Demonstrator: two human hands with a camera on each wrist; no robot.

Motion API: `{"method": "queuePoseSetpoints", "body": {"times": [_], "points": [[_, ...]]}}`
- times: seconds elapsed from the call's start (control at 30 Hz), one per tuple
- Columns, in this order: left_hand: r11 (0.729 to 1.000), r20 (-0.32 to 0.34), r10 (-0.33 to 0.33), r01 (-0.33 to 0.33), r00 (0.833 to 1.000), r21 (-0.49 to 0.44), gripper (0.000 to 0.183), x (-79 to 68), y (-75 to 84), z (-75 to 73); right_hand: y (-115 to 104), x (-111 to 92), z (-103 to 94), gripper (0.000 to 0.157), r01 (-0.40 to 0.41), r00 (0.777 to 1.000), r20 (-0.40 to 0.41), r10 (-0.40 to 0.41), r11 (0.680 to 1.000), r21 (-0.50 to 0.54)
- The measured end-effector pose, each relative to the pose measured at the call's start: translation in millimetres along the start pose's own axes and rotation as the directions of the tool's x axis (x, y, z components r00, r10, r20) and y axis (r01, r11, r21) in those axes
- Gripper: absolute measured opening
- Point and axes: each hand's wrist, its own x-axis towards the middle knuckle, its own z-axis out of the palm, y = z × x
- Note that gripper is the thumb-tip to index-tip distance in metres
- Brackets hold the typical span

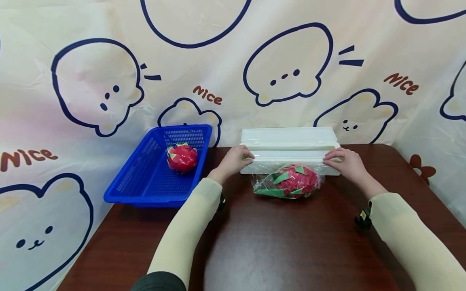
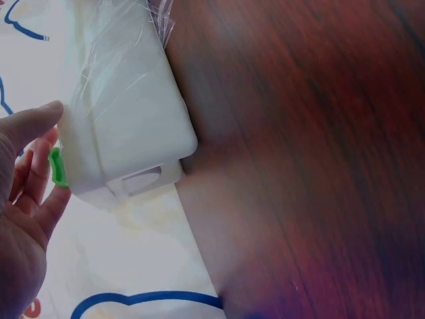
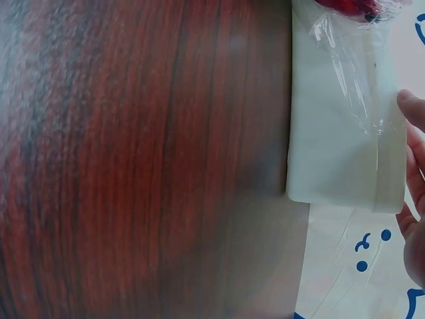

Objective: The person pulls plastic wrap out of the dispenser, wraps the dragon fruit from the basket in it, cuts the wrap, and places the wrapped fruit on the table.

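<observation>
A white cling film dispenser (image 1: 291,154) stands near the back of the table with its lid raised. Clear film runs from its front edge over a red dragon fruit with green scales (image 1: 296,180), which lies wrapped just in front. My left hand (image 1: 234,161) grips the dispenser's left end, thumb at the edge, fingers beside a small green slide cutter (image 2: 58,167). At the opposite end my right hand (image 1: 346,162) holds the right corner between thumb and fingers. In the right wrist view, that thumb rests by the film-covered edge (image 3: 378,126).
A blue plastic basket (image 1: 153,182) stands on the left of the table, holding another dragon fruit (image 1: 183,157). A cloth with cartoon bears (image 1: 287,64) hangs close behind the dispenser. The dark wooden table (image 1: 284,242) stretches toward me.
</observation>
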Motion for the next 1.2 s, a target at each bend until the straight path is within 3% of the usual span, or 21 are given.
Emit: {"method": "queuePoseSetpoints", "body": {"times": [0.23,0.4,0.5,0.9,1.2], "points": [[1.0,-0.027,0.006,-0.006,1.0,0.003,0.004,-0.9,-0.5,2.6,-1.7,-1.0,-1.3,0.024,-0.01,1.0,0.009,0.009,1.0,0.024],[0.999,-0.03,-0.004,0.002,1.0,-0.038,0.005,-9.3,3.6,1.4,-10.6,-5.5,-3.6,0.028,-0.06,0.996,0.062,0.057,0.997,0.048],[0.998,-0.021,-0.015,0.014,1.0,-0.067,0.005,-12.9,5.6,1.1,-15.8,-7.6,-5.3,0.026,-0.05,0.995,0.093,0.047,0.998,0.028],[0.998,-0.064,0.017,-0.013,0.998,0.062,0.017,-6.3,0.3,2.2,-19.1,-11.4,-6.1,0.021,-0.02,0.995,0.102,0.019,1.0,0.009],[0.992,-0.147,0.096,-0.083,0.984,0.097,0.006,-7.2,-7.2,8.4,-14.6,-12.2,-5.7,0.021,-0.026,0.995,0.101,0.026,1.0,0.001]]}}
